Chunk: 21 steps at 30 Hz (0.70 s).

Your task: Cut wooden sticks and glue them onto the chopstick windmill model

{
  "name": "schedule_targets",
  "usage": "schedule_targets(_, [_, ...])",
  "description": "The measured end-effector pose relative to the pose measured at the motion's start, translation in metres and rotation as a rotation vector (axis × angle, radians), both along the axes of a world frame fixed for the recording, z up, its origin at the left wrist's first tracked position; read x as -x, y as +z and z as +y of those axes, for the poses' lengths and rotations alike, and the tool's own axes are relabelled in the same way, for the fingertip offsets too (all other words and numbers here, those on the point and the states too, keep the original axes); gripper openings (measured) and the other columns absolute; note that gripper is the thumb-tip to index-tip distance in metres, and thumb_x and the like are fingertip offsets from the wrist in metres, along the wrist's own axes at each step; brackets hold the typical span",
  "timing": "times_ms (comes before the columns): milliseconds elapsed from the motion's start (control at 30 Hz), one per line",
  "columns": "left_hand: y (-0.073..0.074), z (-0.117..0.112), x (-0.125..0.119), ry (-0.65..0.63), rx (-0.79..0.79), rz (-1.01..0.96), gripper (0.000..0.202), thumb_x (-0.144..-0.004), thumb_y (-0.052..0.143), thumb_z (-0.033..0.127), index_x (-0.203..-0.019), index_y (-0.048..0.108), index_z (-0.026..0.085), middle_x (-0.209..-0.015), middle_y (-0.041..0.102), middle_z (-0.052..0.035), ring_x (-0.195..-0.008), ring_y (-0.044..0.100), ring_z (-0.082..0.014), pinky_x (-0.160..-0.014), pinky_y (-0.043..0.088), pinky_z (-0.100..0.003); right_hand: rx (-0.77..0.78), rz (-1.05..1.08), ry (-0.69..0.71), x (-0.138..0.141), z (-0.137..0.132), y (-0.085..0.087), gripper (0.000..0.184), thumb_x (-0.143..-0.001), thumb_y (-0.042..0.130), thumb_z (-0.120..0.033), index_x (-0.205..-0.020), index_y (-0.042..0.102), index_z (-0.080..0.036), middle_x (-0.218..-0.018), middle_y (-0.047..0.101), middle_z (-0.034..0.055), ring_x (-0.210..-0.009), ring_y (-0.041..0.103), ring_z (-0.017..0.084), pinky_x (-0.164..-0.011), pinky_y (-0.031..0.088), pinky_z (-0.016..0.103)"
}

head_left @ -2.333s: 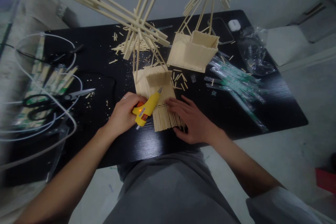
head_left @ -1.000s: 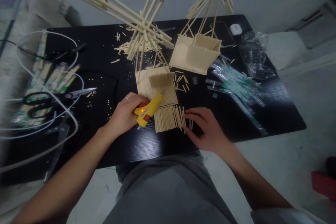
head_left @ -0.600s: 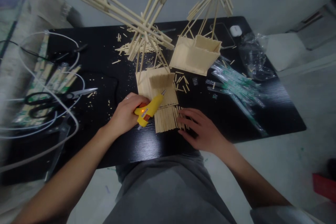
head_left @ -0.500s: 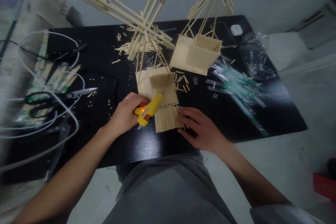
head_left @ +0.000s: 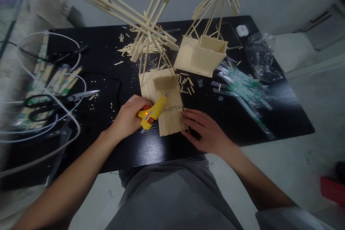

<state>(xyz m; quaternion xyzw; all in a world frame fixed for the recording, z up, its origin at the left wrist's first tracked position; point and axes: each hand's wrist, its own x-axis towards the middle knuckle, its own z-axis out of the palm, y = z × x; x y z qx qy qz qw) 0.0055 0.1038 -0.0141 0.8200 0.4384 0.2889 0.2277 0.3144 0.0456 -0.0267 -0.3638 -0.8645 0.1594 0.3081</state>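
Note:
A yellow hot glue gun point(head_left: 153, 113) with a lit orange light is gripped in my left hand point(head_left: 128, 115), its nozzle pointing up and to the right. Below the nozzle stands a windmill-like model point(head_left: 167, 97) built of pale wooden sticks, its crossed blades rising toward the wall. A row of thin wooden sticks point(head_left: 171, 122) lies side by side against the front edge of the model's base. My right hand point(head_left: 203, 129) rests at the right end of this row, fingers spread and fingertips touching the outermost sticks.
A second stick model point(head_left: 201, 54) stands behind to the right. Scissors point(head_left: 61, 102), white cables point(head_left: 78, 122) and bundled sticks point(head_left: 44, 79) lie at left. Plastic sleeves point(head_left: 242, 91) lie at right, near a white earbud case point(head_left: 242, 30). Short stick offcuts point(head_left: 145, 47) are scattered at the back.
My right fingers have shifted slightly left, and the sticks at the row's right end now sit closer together. My left hand and the glue gun have barely moved.

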Motion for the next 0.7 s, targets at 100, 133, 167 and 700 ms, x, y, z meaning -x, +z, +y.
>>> schedule_targets(100, [-0.0006,-0.0005,0.0002,-0.005,-0.023,-0.015,0.014,-0.096,0.072,0.034,-0.093,0.071,0.021,-0.095,0.079,-0.0042,-0.084,0.066,-0.0184,-0.081,0.052,-0.032,-0.026,-0.012,0.001,0.0013,0.0023,0.0012,0.038,-0.1,0.071,-0.023,-0.138,0.067,-0.021,-0.136,0.075,0.0143,-0.133,0.069,0.031,-0.105,0.065,0.054])
schedule_targets(133, [-0.0011,-0.0006,0.0004,-0.011,-0.029,-0.02,0.012,-0.096,0.073,0.032,-0.093,0.071,0.021,-0.095,0.079,-0.0041,-0.084,0.066,-0.0182,-0.081,0.052,-0.032,-0.028,-0.017,-0.002,0.0017,0.0028,0.0015,0.038,-0.101,0.07,-0.023,-0.138,0.067,-0.021,-0.136,0.075,0.0142,-0.133,0.07,0.031,-0.105,0.065,0.054])
schedule_targets(167, [-0.0015,-0.0007,0.0006,-0.016,-0.031,-0.025,0.01,-0.095,0.073,0.031,-0.094,0.071,0.021,-0.095,0.08,-0.004,-0.084,0.066,-0.0182,-0.081,0.052,-0.032,-0.028,-0.02,-0.004,0.002,0.0032,0.0015,0.038,-0.101,0.07,-0.024,-0.139,0.067,-0.021,-0.135,0.076,0.014,-0.133,0.07,0.031,-0.105,0.065,0.054])
schedule_targets(700, [-0.0006,0.0001,-0.0003,-0.002,-0.015,-0.026,0.014,-0.093,0.076,0.034,-0.092,0.071,0.021,-0.094,0.08,-0.0048,-0.083,0.066,-0.0189,-0.081,0.053,-0.033,-0.036,0.001,-0.013,0.0033,0.0045,-0.0005,0.035,-0.101,0.071,-0.023,-0.135,0.069,-0.02,-0.138,0.074,0.0155,-0.135,0.068,0.031,-0.103,0.064,0.052])
